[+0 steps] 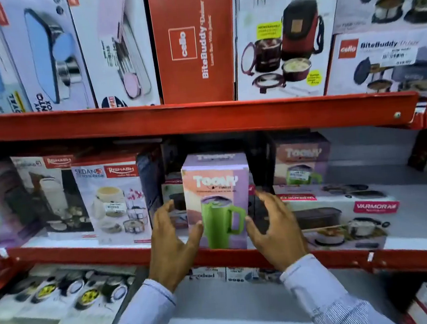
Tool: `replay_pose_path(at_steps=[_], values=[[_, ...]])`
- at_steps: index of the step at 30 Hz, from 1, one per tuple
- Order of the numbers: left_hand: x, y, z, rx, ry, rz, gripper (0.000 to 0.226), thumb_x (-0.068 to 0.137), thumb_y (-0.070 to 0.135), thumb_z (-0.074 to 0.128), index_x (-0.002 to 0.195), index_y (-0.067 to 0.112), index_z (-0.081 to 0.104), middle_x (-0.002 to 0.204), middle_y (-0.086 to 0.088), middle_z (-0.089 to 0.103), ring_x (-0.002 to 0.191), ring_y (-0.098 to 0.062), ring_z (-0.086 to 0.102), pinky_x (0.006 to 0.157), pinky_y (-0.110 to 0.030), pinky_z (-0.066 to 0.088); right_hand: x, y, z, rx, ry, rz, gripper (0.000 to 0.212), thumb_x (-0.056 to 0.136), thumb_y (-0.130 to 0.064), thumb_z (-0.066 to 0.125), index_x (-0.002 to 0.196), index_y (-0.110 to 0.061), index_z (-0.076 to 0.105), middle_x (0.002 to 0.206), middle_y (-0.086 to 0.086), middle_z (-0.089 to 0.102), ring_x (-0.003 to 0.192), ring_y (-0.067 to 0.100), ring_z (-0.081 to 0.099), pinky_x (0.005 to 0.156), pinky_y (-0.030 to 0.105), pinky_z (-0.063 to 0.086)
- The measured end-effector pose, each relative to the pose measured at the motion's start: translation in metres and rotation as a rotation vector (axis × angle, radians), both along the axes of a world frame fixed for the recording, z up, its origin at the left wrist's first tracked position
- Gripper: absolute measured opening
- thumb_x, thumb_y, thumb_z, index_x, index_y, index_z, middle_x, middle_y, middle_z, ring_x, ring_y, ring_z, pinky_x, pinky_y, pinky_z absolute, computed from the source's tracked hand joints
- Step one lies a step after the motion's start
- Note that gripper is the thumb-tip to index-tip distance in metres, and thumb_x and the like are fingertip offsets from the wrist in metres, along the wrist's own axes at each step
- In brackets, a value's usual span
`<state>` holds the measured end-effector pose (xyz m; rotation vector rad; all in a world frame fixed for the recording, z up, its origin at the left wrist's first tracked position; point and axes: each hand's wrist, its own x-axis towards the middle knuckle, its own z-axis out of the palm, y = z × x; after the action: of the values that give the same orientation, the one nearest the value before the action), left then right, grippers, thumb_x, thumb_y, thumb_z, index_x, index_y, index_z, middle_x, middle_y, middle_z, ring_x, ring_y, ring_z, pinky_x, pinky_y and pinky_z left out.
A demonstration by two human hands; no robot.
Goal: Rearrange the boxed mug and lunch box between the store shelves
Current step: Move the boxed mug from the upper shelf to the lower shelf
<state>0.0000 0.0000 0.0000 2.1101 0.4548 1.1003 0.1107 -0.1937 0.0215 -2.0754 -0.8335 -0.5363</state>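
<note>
A lilac boxed mug (216,187) with a green tumbler pictured on it stands upright at the front edge of the middle shelf (91,255). My left hand (172,245) is at its left side, thumb touching the box front, fingers spread. My right hand (272,226) is at its right side, thumb against the lower right edge, fingers apart. Neither hand is closed around the box. A flat Varmora lunch box carton (341,217) lies on the same shelf just right of my right hand. An orange BiteBuddy lunch box carton (194,44) stands on the upper shelf directly above.
A second tumbler box (301,162) sits on top of the Varmora carton. Rishabh cartons (109,196) fill the shelf to the left. The upper shelf beam (178,121) carries several lunch box cartons. Below, more boxes (51,300) lie on the bottom shelf.
</note>
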Motion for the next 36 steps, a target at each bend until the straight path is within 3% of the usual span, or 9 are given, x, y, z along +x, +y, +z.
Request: replay_pose_path(at_steps=[7,9,12,17,21,25,29,33,36], values=[[0.02,0.004,-0.007,-0.133,0.073,-0.166,0.046,0.089,0.028,0.075,0.126,0.008,0.058,0.116,-0.003,0.073,0.108,-0.011,0.068,0.1,-0.036,0.055,0.008,0.013,0.001,-0.027,0.305,0.103,0.06,0.089,-0.035,0.069,0.143,-0.014,0.051,0.132,0.008,0.068,0.121,0.024,0.064,0.103,0.039,0.051],[0.011,-0.004,-0.007,-0.07,-0.01,-0.135,0.046,0.087,0.032,0.077,0.125,0.011,0.06,0.11,0.003,0.074,0.101,-0.003,0.069,0.093,-0.019,0.055,0.001,0.006,0.001,0.061,0.271,0.137,0.06,0.088,-0.038,0.07,0.142,-0.017,0.053,0.131,0.0,0.068,0.12,0.014,0.063,0.103,0.03,0.049],[-0.007,-0.019,0.001,-0.065,-0.16,-0.146,0.049,0.085,0.036,0.078,0.126,0.016,0.059,0.108,0.007,0.075,0.099,-0.005,0.073,0.085,-0.02,0.059,-0.015,-0.011,0.004,0.156,0.212,0.167,0.067,0.083,-0.056,0.068,0.142,-0.029,0.052,0.131,-0.003,0.069,0.121,0.017,0.064,0.103,0.041,0.053],[-0.044,-0.049,-0.011,0.083,-0.335,-0.154,0.039,0.081,0.032,0.079,0.111,0.019,0.057,0.098,0.02,0.067,0.086,0.007,0.068,0.075,-0.005,0.048,-0.049,-0.055,-0.006,0.239,-0.186,0.178,0.044,0.083,-0.033,0.076,0.114,-0.002,0.07,0.114,0.001,0.073,0.108,-0.001,0.065,0.093,0.015,0.049],[-0.072,-0.066,-0.075,0.107,-0.166,-0.147,0.06,0.075,0.045,0.08,0.111,0.0,0.068,0.111,-0.004,0.07,0.117,0.011,0.058,0.101,-0.006,0.042,-0.068,-0.089,-0.06,0.214,-0.164,0.204,0.045,0.078,-0.029,0.076,0.117,-0.008,0.068,0.115,-0.005,0.07,0.114,-0.007,0.061,0.093,0.011,0.048],[-0.079,-0.081,-0.132,-0.119,0.095,-0.257,0.059,0.074,0.066,0.073,0.122,0.033,0.059,0.113,0.037,0.061,0.109,0.021,0.056,0.086,0.0,0.046,-0.069,-0.107,-0.127,0.159,0.099,0.262,0.06,0.076,-0.03,0.079,0.132,-0.029,0.058,0.13,-0.025,0.061,0.115,-0.003,0.063,0.085,0.008,0.053],[-0.054,-0.087,-0.186,-0.223,0.307,-0.306,0.059,0.077,0.052,0.074,0.129,0.035,0.052,0.119,0.047,0.052,0.108,0.014,0.058,0.08,-0.012,0.056,-0.052,-0.111,-0.195,0.083,0.447,0.219,0.062,0.077,-0.027,0.079,0.13,-0.045,0.053,0.123,-0.029,0.063,0.111,0.0,0.065,0.084,0.015,0.058],[-0.027,-0.09,-0.223,-0.343,0.44,-0.333,0.06,0.083,0.024,0.079,0.122,0.05,0.042,0.111,0.023,0.065,0.102,0.013,0.063,0.083,-0.014,0.059,-0.032,-0.102,-0.235,0.015,0.633,0.162,0.061,0.081,-0.015,0.077,0.122,-0.052,0.05,0.122,-0.02,0.063,0.109,-0.008,0.064,0.084,0.011,0.056],[-0.017,-0.088,-0.241,-0.312,0.56,-0.314,0.053,0.085,0.011,0.076,0.107,0.044,0.041,0.099,0.014,0.068,0.095,0.003,0.069,0.087,-0.034,0.064,-0.021,-0.099,-0.253,-0.044,0.761,0.148,0.057,0.082,-0.009,0.076,0.118,-0.044,0.05,0.12,-0.012,0.063,0.108,-0.003,0.065,0.081,0.007,0.054]])
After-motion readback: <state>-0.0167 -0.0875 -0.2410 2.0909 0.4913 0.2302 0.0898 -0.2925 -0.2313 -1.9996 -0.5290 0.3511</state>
